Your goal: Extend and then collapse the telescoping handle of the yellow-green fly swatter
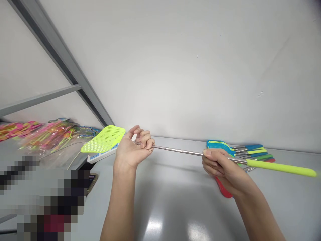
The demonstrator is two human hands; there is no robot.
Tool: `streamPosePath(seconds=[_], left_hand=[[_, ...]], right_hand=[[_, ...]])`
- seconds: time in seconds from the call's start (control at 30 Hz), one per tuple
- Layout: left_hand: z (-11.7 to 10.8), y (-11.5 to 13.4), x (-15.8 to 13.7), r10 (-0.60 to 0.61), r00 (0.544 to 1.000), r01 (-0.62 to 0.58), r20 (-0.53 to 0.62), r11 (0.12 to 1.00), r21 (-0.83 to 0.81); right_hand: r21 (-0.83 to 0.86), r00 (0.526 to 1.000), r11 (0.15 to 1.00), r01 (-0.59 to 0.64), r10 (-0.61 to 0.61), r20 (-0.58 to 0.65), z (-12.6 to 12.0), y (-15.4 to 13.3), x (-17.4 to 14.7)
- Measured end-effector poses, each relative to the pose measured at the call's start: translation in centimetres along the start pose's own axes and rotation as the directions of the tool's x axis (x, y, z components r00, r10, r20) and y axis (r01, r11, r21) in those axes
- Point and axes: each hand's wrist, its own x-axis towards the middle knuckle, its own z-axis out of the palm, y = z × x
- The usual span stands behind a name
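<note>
A telescopic fly swatter [184,151] stretches across the view, its thin metal rod extended above the table. Its yellow-green perforated head is at the left and its yellow-green grip at the right. My left hand [135,147] has its fingers curled around the rod close to the head. Further right, my right hand [224,169] is closed on the thicker metal section beside the grip. Behind my right hand lies a stack of fly swatters [220,146] with blue, green and red parts, their rods collapsed. My right hand partly hides that stack.
A white power strip [104,154] rests under the swatter head. Clear plastic bags [54,135] of colourful items lie at the far left. A phone [92,183] sits by a pixelated area at lower left. The wall [188,83] rises behind the grey table [170,194].
</note>
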Motion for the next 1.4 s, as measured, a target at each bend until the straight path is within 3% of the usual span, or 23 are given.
streamPosePath(seconds=[0.17, 0.3, 0.53, 0.73, 0.9, 1.4], left_hand=[[0.0, -2.5, 0.1, 0.213, 0.962, -0.227, 0.171, 0.972, 0.064], [0.2, -4.4, 0.1, 0.179, 0.936, -0.228, 0.303, 0.965, 0.134], [0.6, -5.0, -0.1, 0.183, 0.907, -0.324, 0.379, 0.878, 0.352], [0.8, -6.5, -0.8, -0.014, 0.906, -0.331, 0.423, 0.598, 0.730], [0.6, -7.2, -0.9, -0.159, 0.896, -0.324, 0.414, 0.402, 0.856], [0.7, -7.9, -1.2, -0.271, 0.862, -0.317, 0.428, 0.371, 0.873]], right_hand=[[0.198, 0.997, 0.978, -0.071, 0.066, 0.029, -0.8, 0.0, 0.1], [0.230, 0.999, 0.972, -0.041, 0.036, 0.026, -1.6, -0.4, -0.2], [0.193, 1.000, 0.981, 0.011, -0.011, -0.001, -2.4, -1.0, -0.7], [0.161, 0.998, 0.987, 0.016, -0.027, 0.065, -2.4, -1.0, -0.9], [0.123, 0.996, 0.992, 0.027, -0.037, 0.076, -2.5, -1.1, -1.1], [0.111, 0.985, 0.994, 0.025, -0.043, 0.165, -1.6, -0.7, -0.9]])
